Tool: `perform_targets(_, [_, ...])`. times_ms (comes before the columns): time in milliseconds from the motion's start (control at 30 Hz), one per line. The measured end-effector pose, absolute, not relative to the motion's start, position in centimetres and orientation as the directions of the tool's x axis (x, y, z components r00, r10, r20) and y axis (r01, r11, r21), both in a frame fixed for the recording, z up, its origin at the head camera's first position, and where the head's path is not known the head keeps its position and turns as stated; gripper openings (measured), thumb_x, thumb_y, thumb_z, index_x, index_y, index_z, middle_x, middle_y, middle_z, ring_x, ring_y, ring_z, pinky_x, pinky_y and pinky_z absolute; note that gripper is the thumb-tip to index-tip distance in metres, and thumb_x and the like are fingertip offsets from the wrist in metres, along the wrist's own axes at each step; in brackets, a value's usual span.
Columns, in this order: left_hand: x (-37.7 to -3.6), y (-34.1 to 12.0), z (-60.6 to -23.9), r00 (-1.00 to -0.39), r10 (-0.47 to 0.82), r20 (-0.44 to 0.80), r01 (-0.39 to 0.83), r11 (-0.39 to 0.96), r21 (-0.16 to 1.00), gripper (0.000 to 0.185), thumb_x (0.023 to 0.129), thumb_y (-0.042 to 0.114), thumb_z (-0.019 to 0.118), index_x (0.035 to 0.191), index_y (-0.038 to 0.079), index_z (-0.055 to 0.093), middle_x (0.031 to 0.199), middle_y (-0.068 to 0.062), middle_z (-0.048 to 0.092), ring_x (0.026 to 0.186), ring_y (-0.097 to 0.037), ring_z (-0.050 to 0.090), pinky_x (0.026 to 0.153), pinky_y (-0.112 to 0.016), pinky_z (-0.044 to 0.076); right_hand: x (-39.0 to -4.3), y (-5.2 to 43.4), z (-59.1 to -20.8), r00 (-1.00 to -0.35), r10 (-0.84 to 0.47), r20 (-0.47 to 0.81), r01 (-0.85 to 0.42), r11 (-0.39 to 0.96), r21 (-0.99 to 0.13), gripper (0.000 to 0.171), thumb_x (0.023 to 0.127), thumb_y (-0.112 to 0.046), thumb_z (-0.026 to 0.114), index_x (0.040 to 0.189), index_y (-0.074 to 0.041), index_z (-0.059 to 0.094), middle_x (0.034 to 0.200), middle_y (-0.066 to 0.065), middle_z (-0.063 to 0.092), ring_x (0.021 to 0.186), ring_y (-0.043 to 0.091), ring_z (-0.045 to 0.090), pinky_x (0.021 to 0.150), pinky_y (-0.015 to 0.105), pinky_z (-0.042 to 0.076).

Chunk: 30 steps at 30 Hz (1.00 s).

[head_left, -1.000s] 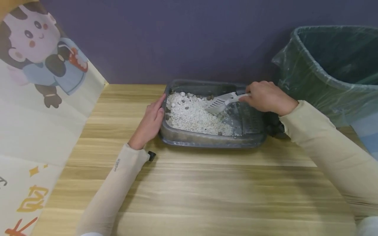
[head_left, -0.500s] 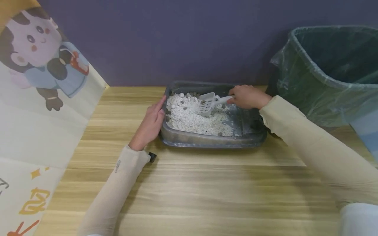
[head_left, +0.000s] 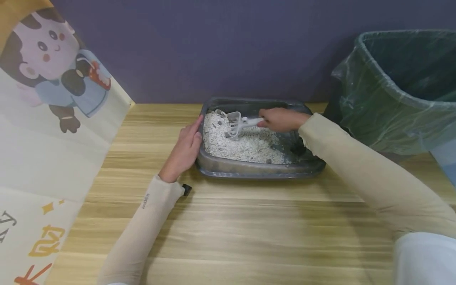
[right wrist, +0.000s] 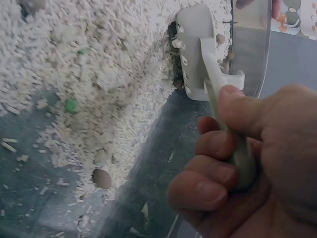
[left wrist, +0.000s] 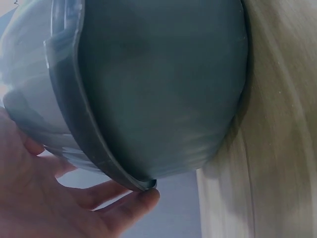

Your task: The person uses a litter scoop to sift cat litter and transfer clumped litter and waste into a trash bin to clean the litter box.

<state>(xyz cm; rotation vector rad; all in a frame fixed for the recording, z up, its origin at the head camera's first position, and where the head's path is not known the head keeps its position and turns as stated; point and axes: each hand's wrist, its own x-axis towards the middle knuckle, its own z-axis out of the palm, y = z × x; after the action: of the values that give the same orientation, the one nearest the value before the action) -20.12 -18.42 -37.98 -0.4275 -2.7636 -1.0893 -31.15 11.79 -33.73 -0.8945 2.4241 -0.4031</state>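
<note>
A right hand (head_left: 281,119) grips a scoop (head_left: 236,124), its slotted head dug into the litter (head_left: 246,144) at the tray's (head_left: 256,169) far-left corner, while the left hand (head_left: 185,148), fingers straight, presses the tray's left wall, steadying it. A lined bin (head_left: 399,87) stands right.

A bin (head_left: 402,87) lined with a clear bag stands at the right on the wooden table (head_left: 249,229). A cartoon banner (head_left: 46,118) leans at the left, before a purple wall (head_left: 213,47).
</note>
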Motion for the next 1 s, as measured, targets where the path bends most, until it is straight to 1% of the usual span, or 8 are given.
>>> perform_targets(133, [-20.0, -18.2, -37.9, -0.956, 0.199, 0.217, 0.293, 0.696, 0.655, 0.051, 0.103, 0.029, 0.025, 0.152, 0.02, 0.019, 0.146, -0.017, 0.034, 0.132, -0.031, 0.029, 0.107, -0.051, 0.027, -30.5, 12.7, -33.7, -0.661, -0.671, -0.336, -0.519, 0.732, -0.441, 0.031, 0.103, -0.033, 0.036, 0.112, -0.005, 0.046, 0.078, 0.012, 0.049, 0.057, 0.018, 0.039, 0.055, 0.035, 0.037])
perform_targets(300, [-20.0, -18.1, -37.9, -0.96, 0.193, 0.204, 0.281, 0.696, 0.661, 0.051, 0.103, 0.028, 0.026, 0.153, 0.022, 0.017, 0.147, -0.016, 0.033, 0.132, -0.03, 0.029, 0.107, -0.051, 0.027, -29.1, 14.4, -33.3, -0.704, -0.651, -0.285, -0.502, 0.739, -0.449, 0.034, 0.102, -0.036, 0.036, 0.113, -0.006, 0.047, 0.075, 0.01, 0.049, 0.055, 0.018, 0.038, 0.051, 0.034, 0.035])
perform_targets(400, [-20.0, -18.2, -37.9, -0.961, 0.192, 0.199, 0.276, 0.694, 0.665, 0.051, 0.103, 0.026, 0.027, 0.153, 0.022, 0.017, 0.147, -0.016, 0.033, 0.132, -0.03, 0.029, 0.107, -0.051, 0.026, -28.0, 15.4, -33.1, -0.728, -0.647, -0.225, -0.517, 0.734, -0.44, 0.035, 0.102, -0.037, 0.037, 0.113, -0.005, 0.047, 0.073, 0.008, 0.049, 0.053, 0.017, 0.039, 0.051, 0.034, 0.036])
perform_targets(467, [-20.0, -18.4, -37.9, -0.961, 0.193, 0.197, 0.276, 0.693, 0.666, 0.051, 0.103, 0.027, 0.027, 0.153, 0.022, 0.017, 0.147, -0.016, 0.032, 0.132, -0.03, 0.029, 0.107, -0.051, 0.026, -27.0, 16.0, -32.9, -0.742, -0.643, -0.188, -0.523, 0.732, -0.437, 0.035, 0.101, -0.037, 0.037, 0.113, -0.005, 0.047, 0.072, 0.007, 0.049, 0.054, 0.018, 0.04, 0.054, 0.035, 0.037])
perform_targets(600, [-19.9, -18.5, -37.8, -0.961, 0.194, 0.197, 0.276, 0.696, 0.663, 0.051, 0.103, 0.03, 0.026, 0.153, 0.022, 0.016, 0.148, -0.016, 0.031, 0.133, -0.03, 0.028, 0.107, -0.052, 0.026, -25.1, 17.2, -33.0, -0.773, -0.627, -0.092, -0.536, 0.724, -0.434, 0.033, 0.101, -0.036, 0.039, 0.109, -0.006, 0.048, 0.068, 0.006, 0.046, 0.052, 0.018, 0.038, 0.055, 0.035, 0.037])
perform_targets(700, [-19.9, -18.7, -37.7, -0.959, 0.197, 0.202, 0.282, 0.7, 0.656, 0.051, 0.103, 0.031, 0.025, 0.153, 0.022, 0.016, 0.149, -0.016, 0.03, 0.133, -0.031, 0.027, 0.108, -0.052, 0.025, -23.9, 17.9, -33.7, -0.797, -0.603, -0.024, -0.528, 0.715, -0.459, 0.031, 0.101, -0.037, 0.04, 0.107, -0.008, 0.049, 0.065, 0.005, 0.043, 0.048, 0.018, 0.035, 0.049, 0.033, 0.035])
perform_targets(833, [-20.1, -18.8, -37.7, -0.954, 0.208, 0.216, 0.3, 0.7, 0.648, 0.051, 0.103, 0.03, 0.025, 0.153, 0.021, 0.016, 0.148, -0.019, 0.031, 0.133, -0.034, 0.028, 0.108, -0.053, 0.025, -22.8, 18.4, -35.2, -0.827, -0.557, 0.068, -0.513, 0.7, -0.497, 0.032, 0.1, -0.037, 0.042, 0.109, -0.009, 0.051, 0.063, 0.004, 0.043, 0.045, 0.017, 0.035, 0.043, 0.032, 0.033])
perform_targets(1000, [-20.2, -18.5, -38.0, -0.949, 0.218, 0.23, 0.316, 0.687, 0.654, 0.051, 0.103, 0.029, 0.026, 0.152, 0.019, 0.018, 0.149, -0.018, 0.03, 0.133, -0.033, 0.028, 0.108, -0.052, 0.024, -22.0, 18.6, -37.3, -0.852, -0.502, 0.151, -0.498, 0.685, -0.532, 0.035, 0.099, -0.038, 0.043, 0.116, -0.009, 0.053, 0.062, 0.002, 0.044, 0.043, 0.016, 0.036, 0.042, 0.031, 0.033])
